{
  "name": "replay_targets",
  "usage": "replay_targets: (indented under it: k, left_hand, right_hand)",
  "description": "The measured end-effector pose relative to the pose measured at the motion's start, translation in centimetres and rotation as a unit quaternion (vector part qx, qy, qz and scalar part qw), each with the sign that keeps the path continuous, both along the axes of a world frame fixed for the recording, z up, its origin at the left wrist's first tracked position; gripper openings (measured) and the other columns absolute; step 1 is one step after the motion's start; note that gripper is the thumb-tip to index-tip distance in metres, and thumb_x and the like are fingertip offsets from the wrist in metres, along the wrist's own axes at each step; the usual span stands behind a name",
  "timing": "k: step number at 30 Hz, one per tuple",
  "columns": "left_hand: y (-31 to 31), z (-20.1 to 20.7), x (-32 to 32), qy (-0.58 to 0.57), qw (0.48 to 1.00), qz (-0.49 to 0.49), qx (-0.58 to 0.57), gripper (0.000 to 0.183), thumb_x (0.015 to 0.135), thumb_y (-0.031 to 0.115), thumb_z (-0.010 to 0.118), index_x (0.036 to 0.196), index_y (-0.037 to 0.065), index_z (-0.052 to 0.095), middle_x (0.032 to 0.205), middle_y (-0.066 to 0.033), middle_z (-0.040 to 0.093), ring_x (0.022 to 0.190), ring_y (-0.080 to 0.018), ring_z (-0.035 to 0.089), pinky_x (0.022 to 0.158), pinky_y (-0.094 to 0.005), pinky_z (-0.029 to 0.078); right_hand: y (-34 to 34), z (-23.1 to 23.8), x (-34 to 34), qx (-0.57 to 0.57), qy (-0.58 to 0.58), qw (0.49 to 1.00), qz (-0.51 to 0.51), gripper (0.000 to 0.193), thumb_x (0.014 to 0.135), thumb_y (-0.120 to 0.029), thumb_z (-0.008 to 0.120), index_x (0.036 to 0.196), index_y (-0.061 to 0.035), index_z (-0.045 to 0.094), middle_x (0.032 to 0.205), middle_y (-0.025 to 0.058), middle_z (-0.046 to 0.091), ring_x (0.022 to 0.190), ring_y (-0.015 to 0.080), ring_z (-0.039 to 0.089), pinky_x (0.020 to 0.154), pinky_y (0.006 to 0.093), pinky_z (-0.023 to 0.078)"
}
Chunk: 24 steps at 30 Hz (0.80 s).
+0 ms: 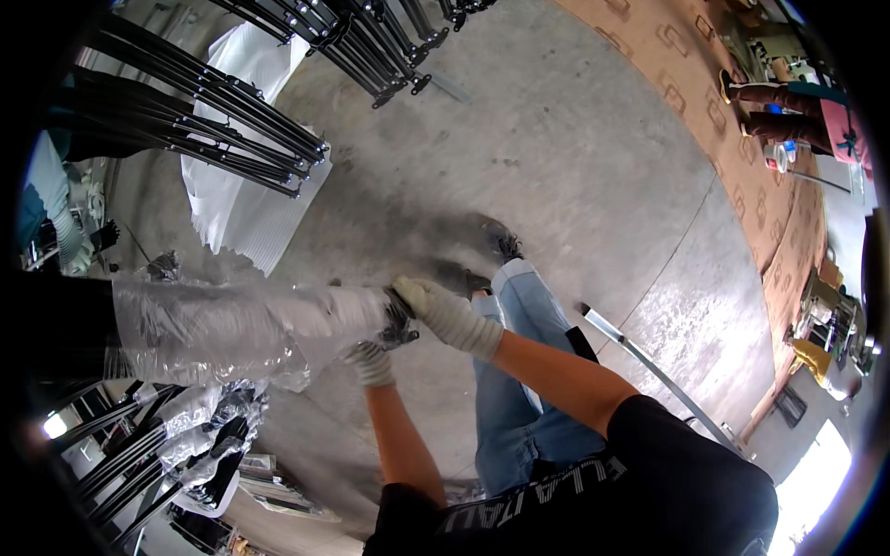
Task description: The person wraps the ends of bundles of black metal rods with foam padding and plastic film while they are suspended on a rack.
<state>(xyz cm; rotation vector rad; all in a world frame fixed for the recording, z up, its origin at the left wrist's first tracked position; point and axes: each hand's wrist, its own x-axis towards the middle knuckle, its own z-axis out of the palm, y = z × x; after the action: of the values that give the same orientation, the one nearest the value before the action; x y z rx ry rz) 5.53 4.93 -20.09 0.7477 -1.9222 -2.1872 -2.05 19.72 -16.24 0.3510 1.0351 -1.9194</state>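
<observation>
A long bundle wrapped in clear plastic film reaches in from the left at about waist height. Its left part is black, and a black fitting pokes out at the near end by my hands. My right hand, in a pale knitted glove, is closed over the top of that end. Under the bundle, my left hand, gloved alike, grips from below; its fingertips are hidden behind the film.
Black folding metal frames lie on white sheeting at upper left, more beyond. Film-wrapped frames stand lower left. A metal bar lies right of my legs. Patterned brown covering lines the right, where another person stands.
</observation>
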Motion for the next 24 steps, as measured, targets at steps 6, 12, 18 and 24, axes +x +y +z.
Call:
replay_targets:
  k: [6, 12, 18, 24]
  left_hand:
    - [-0.2, -1.4, -4.3, 0.028, 0.997, -0.064, -0.041, 0.036, 0.077, 0.023, 0.051, 0.107, 0.003, 0.043, 0.095, -0.0076, 0.051, 0.087, -0.0159, 0.051, 0.078, -0.0294, 0.042]
    - [-3.2, 0.2, -7.8, 0.015, 0.973, -0.177, 0.149, 0.034, 0.082, 0.025, 0.043, 0.108, 0.003, 0.042, 0.101, -0.0095, 0.051, 0.093, -0.0166, 0.049, 0.084, -0.0295, 0.039]
    - [-3.2, 1.0, -9.4, 0.014, 0.956, -0.172, 0.238, 0.033, 0.086, 0.026, 0.037, 0.11, 0.004, 0.041, 0.105, -0.0112, 0.05, 0.097, -0.0178, 0.048, 0.088, -0.0298, 0.038]
    - [-6.5, -3.4, -5.4, 0.082, 0.902, -0.197, -0.375, 0.032, 0.082, 0.021, 0.046, 0.107, 0.001, 0.044, 0.106, -0.011, 0.05, 0.097, -0.0194, 0.049, 0.086, -0.0296, 0.04]
  right_hand:
    - [0.1, -2.1, 0.8, 0.196, 0.299, 0.934, 0.004, 0.054, 0.086, -0.02, 0.037, 0.129, 0.0011, 0.014, 0.133, 0.0133, 0.021, 0.124, 0.0211, 0.017, 0.1, 0.027, 0.016]
    - [0.5, -1.7, -1.8, 0.246, 0.372, 0.891, 0.088, 0.057, 0.085, -0.031, 0.033, 0.131, -0.0055, 0.011, 0.135, 0.0174, 0.015, 0.126, 0.0288, 0.012, 0.101, 0.0338, 0.014]
    - [0.3, -1.6, -3.8, 0.125, 0.335, 0.93, 0.084, 0.057, 0.084, -0.031, 0.039, 0.131, -0.0093, 0.016, 0.13, 0.0171, 0.027, 0.122, 0.0294, 0.023, 0.098, 0.0354, 0.023]
    - [-1.2, -4.0, -4.6, -0.136, 0.178, 0.974, -0.026, 0.053, 0.081, -0.034, 0.051, 0.124, -0.0068, 0.034, 0.113, 0.0071, 0.046, 0.103, 0.0145, 0.044, 0.086, 0.0254, 0.037]
